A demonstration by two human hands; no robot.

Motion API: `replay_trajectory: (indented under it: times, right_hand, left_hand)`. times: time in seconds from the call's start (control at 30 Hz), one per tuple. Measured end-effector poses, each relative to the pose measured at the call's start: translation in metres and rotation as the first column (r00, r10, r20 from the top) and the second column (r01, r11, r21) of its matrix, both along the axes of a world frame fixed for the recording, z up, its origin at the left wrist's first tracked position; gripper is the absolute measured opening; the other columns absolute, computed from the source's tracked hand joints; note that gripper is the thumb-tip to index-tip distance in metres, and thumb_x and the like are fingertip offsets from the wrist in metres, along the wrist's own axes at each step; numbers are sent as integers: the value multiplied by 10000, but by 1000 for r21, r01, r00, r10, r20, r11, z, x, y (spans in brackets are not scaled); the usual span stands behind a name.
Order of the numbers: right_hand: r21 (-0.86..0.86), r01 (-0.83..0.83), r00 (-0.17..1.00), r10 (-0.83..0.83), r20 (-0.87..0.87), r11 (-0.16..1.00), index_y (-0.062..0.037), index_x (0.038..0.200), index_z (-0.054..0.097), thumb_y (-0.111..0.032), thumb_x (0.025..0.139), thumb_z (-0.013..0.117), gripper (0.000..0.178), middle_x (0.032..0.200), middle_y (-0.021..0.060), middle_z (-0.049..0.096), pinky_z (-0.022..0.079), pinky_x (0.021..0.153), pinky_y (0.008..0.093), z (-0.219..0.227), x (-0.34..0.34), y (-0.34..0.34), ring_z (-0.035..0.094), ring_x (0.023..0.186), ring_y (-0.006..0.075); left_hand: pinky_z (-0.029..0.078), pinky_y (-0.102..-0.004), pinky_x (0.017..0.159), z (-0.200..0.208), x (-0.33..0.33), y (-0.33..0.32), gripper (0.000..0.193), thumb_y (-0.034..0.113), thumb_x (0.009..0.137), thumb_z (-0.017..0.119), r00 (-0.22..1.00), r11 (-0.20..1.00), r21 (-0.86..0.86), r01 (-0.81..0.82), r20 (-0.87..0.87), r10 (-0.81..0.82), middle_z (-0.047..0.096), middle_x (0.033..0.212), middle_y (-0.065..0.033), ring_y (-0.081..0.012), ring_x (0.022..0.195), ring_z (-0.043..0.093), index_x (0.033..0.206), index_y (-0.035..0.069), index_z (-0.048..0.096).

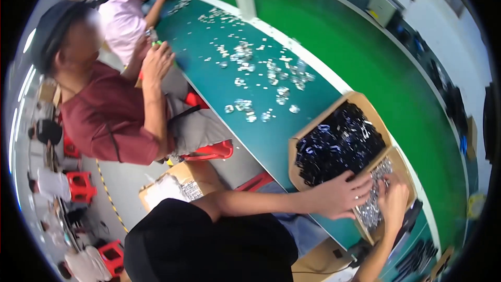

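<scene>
My left hand (342, 194) reaches across the table (282, 162) to a small cardboard box (404, 169) of loose silver metal pieces (371, 211). Its fingers are apart over the left side of the box, and no held thing shows in them. At the right side of the same box is my right hand (394, 201), its fingers bent and drawn together over the metal pieces; anything in them is too small to make out. Just beyond stands a larger cardboard box (296, 151) heaped with small shiny black parts (339, 143).
Small silver and clear pieces (242, 55) lie scattered along the green tabletop. A person in a dark red shirt (112, 109) and another in pink (122, 21) work on the left. An open carton (209, 175) stands below the table edge. Long black parts (415, 261) lie lower right.
</scene>
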State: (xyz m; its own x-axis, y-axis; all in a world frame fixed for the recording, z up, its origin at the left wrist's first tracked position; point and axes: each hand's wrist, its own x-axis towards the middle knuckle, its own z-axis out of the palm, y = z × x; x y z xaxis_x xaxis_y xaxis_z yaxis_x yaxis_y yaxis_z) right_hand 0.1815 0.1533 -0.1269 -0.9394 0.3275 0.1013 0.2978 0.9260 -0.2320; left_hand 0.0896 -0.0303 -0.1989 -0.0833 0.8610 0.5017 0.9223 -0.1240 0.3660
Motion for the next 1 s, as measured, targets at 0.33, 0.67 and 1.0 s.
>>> replay_trajectory:
  times: [0.33, 0.67, 1.0]
  right_hand:
    - [1, -61, 997, 61, 54, 998, 28, 887, 619, 78, 811, 569, 104, 952, 174, 560, 446, 662, 510, -14, 0, 11, 604, 781, 418]
    - [-140, -78, 992, 64, -105, 987, 33, 924, 625, 8, 914, 537, 92, 933, 183, 563, 462, 664, 473, -5, 11, 6, 593, 767, 394]
    - [24, 4, 978, 1, -209, 1000, 43, 963, 636, -29, 921, 559, 113, 889, 199, 590, 467, 671, 461, -33, 15, 10, 584, 738, 387]
  left_hand:
    - [426, -481, 929, -3, 0, -2, 645, 514, 867, 623, 1000, 1000, 18, -7, 12, 7, 449, 1427, -199, -338, 1399, 334, 1278, 28, 519]
    - [428, -475, 926, -3, 0, -2, 641, 510, 857, 635, 1000, 999, 37, -15, 25, 14, 438, 1438, -201, -340, 1403, 334, 1280, 42, 524]
    - [420, -459, 943, -3, -1, -1, 627, 493, 862, 632, 1000, 1000, 22, -2, 21, 1, 438, 1433, -194, -345, 1396, 351, 1286, 45, 519]
